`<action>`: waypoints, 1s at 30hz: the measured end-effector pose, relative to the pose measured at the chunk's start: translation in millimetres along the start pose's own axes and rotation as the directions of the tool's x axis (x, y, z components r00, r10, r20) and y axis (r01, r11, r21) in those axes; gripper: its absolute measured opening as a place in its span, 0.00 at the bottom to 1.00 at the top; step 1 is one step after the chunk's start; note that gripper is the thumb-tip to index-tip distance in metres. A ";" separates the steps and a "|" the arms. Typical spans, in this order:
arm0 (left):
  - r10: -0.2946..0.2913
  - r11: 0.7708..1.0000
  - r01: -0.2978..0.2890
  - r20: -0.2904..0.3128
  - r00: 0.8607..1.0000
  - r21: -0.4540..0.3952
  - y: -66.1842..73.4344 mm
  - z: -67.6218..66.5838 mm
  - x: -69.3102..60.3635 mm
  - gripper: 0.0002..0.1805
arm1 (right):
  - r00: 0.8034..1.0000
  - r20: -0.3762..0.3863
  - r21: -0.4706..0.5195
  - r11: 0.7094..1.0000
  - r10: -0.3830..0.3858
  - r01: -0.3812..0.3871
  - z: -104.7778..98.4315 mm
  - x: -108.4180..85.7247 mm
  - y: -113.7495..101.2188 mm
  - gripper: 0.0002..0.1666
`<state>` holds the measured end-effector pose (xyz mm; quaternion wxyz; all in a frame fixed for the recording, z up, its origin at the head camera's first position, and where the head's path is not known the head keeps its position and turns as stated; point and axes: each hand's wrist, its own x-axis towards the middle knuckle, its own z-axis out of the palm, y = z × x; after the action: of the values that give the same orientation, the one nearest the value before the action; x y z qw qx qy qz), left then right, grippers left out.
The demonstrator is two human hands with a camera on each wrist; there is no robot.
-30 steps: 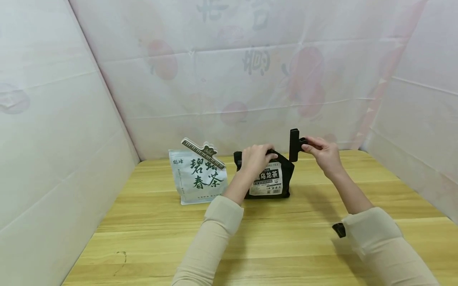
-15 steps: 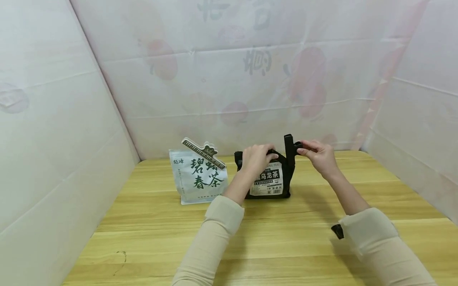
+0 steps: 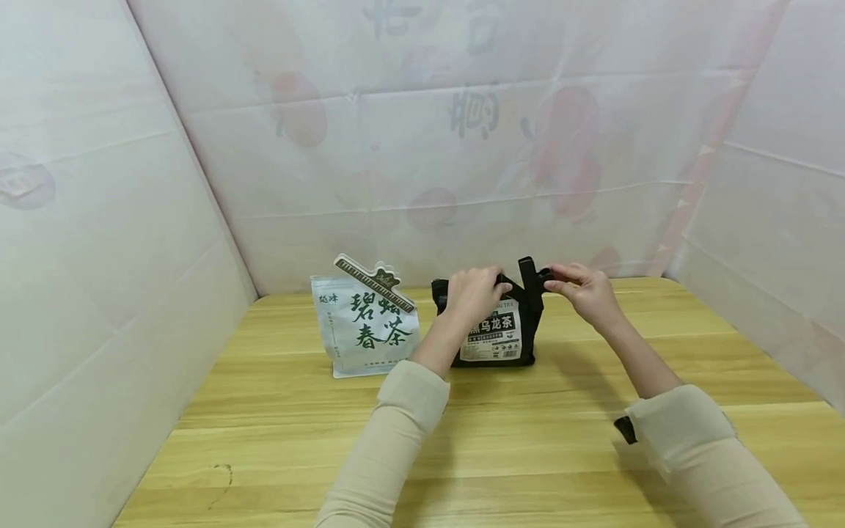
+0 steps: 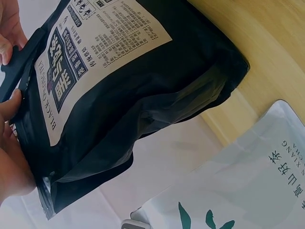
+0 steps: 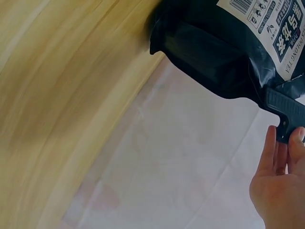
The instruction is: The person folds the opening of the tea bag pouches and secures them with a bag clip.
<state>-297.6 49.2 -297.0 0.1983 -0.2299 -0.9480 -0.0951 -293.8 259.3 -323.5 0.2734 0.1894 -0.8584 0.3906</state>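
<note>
A black oolong tea bag (image 3: 491, 345) with a pale label stands upright on the table. My left hand (image 3: 470, 297) grips its folded top edge, thumb on the near side in the left wrist view. At the bag's upper right corner is a black clip (image 3: 531, 284), tilted, its long bar lying across the bag's edge. My right hand (image 3: 590, 293) pinches the clip's handle between thumb and fingers, as the right wrist view also shows with the clip (image 5: 286, 112) on the bag's corner. How far the bar bites onto the bag is hard to tell.
Left of the black bag stands a light blue tea bag (image 3: 370, 345) with a ruler-marked clip (image 3: 376, 284) slanted across its top right. Both stand on the wooden table (image 3: 277, 455). A printed cloth (image 3: 396, 161) hangs behind, with cloth walls at both sides.
My right hand has moved left and slightly down, bringing the black clip from beside the bag onto its upper right corner. The left hand stays on the bag's top.
</note>
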 end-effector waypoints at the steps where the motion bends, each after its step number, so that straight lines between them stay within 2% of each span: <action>1: 0.001 1.000 -0.001 0.004 1.000 0.010 0.2 0.3 -0.3 0.19 | 1.000 0.001 -0.008 1.000 -0.004 0.004 0.0 0.2 -0.2 0.18; 4: 0.017 0.998 -0.017 0.002 1.000 0.053 -0.7 1.4 -2.1 0.22 | 1.000 0.010 -0.019 1.000 -0.025 0.025 0.3 1.6 -1.4 0.18; 8: 0.037 0.985 -0.031 -0.029 0.999 0.171 -4.0 1.7 -7.1 0.27 | 0.999 0.025 -0.027 0.999 -0.043 0.044 1.1 3.3 -2.9 0.17; 11: 0.013 0.968 0.005 -0.069 0.998 0.252 -7.4 1.1 -11.9 0.31 | 0.999 0.030 -0.028 0.999 -0.037 0.038 1.7 3.4 -3.8 0.17; 14: -0.021 0.956 0.057 -0.126 0.992 0.288 -11.4 1.2 -16.1 0.33 | 0.999 0.030 -0.030 0.999 -0.024 0.025 2.0 3.1 -5.3 0.18; 18: -0.023 0.955 0.082 -0.204 0.979 0.287 -17.5 2.8 -20.0 0.28 | 0.999 0.031 -0.024 1.000 -0.014 0.015 1.8 2.9 -8.5 0.18; 22: 0.011 0.964 0.057 -0.256 0.967 0.259 -22.1 4.5 -20.7 0.22 | 1.000 0.025 -0.024 1.000 -0.014 0.015 1.1 3.1 -10.3 0.18; 25: 0.028 0.969 0.039 -0.267 0.963 0.242 -23.4 5.2 -19.6 0.21 | 1.000 0.021 -0.012 1.000 -0.020 0.020 0.4 3.5 -10.8 0.18; 30: 0.024 0.974 0.037 -0.265 0.964 0.224 -23.3 4.4 -18.7 0.20 | 0.999 0.028 0.027 0.999 -0.036 0.036 0.2 3.7 -11.1 0.19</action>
<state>-294.9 22.6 -310.9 0.3483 -0.1876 -0.9183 -0.0169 -290.7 251.7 -314.9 0.2657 0.2138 -0.8535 0.3941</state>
